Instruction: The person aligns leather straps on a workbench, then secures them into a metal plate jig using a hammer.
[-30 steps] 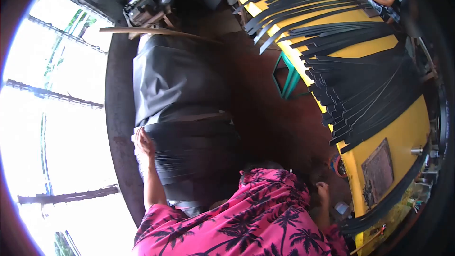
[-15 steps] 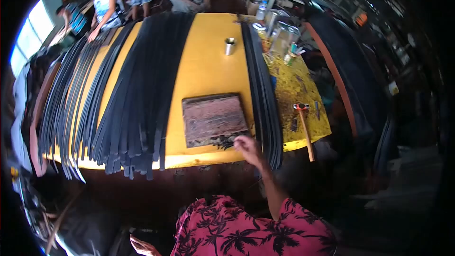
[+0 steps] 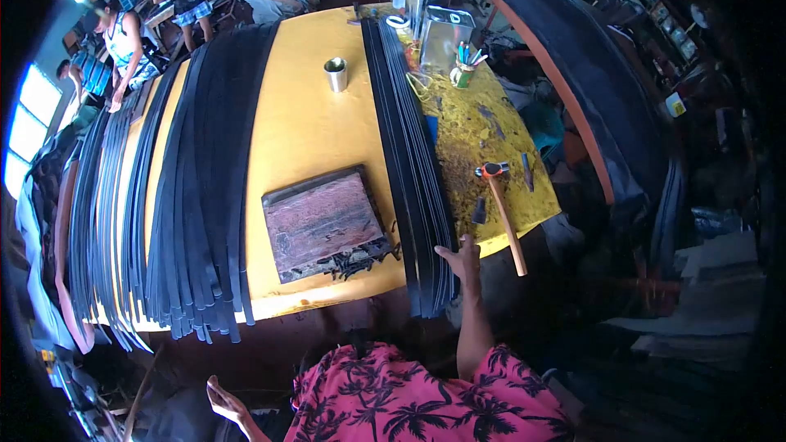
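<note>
My right hand (image 3: 464,263) is at the near edge of the table, beside a bundle of long black strips (image 3: 415,188). Its thumb stands apart from the fingers and nothing is in it. Low on the left, away from the table, my left hand (image 3: 225,397) is held out with fingers stretched and holds nothing. A worn wooden block (image 3: 325,225) lies on the yellow tabletop, with small black scraps (image 3: 358,260) along its near side. Right of my right hand lies a hammer (image 3: 506,217), its handle past the table edge.
Wide rows of black strips (image 3: 209,172) cover the left side. A metal cup (image 3: 336,75), metal cans (image 3: 447,39) and a jar of pens (image 3: 465,69) stand farther back. Dark sheets hang over a stand (image 3: 565,74) at right. A person (image 3: 127,45) works at the far left.
My right hand has moved right, from the scraps by the block to the strip bundle, and its fingers have spread. The view has turned right. My left hand has risen slightly.
</note>
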Motion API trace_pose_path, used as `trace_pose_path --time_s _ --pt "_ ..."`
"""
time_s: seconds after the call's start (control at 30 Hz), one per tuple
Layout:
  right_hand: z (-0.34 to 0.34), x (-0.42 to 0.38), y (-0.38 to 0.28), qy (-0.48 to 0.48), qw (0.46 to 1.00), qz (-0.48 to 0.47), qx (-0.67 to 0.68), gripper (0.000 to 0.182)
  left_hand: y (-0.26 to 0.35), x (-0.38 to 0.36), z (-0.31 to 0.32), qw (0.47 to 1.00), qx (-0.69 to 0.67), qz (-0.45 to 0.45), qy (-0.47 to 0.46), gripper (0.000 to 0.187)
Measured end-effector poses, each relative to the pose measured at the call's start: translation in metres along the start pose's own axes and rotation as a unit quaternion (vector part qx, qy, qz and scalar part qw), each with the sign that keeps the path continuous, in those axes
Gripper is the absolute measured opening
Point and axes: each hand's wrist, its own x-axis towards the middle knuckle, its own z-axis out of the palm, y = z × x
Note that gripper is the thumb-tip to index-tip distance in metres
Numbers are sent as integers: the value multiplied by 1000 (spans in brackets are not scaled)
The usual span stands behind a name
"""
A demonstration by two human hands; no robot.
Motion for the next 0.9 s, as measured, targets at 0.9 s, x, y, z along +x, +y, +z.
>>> trace_pose_path --time_s 0.9 --pt "-43 -16 -28 -112 979 -22 167 32 136 155 199 952 -220 62 -202 44"
